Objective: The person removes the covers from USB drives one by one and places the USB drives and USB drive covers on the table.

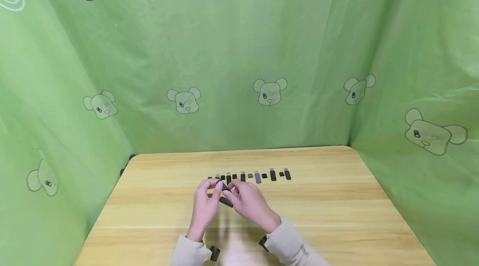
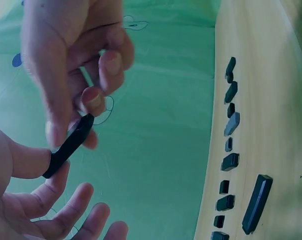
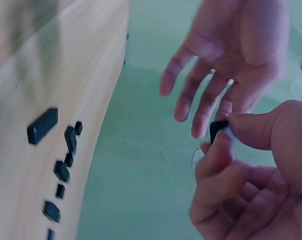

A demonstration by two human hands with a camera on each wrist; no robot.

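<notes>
Both hands hold a black USB flash drive [image 1: 225, 187] just above the table. My left hand [image 1: 204, 206] pinches one end between thumb and index finger, its other fingers spread in the left wrist view. The thumb and fingertips of my right hand [image 1: 252, 203] pinch the other end. In the left wrist view the drive [image 2: 71, 145] shows as one slim dark bar, and I cannot tell whether its cap is separated. A second black flash drive [image 1: 226, 202] lies on the table below the hands, apart from them.
Across the wooden table [image 1: 318, 208] behind the hands runs a row of several flash drives, one of them grey [image 1: 258, 177], with small dark caps [image 1: 264, 176] between them. Green printed cloth [image 1: 232, 129] hangs around the table's back and sides.
</notes>
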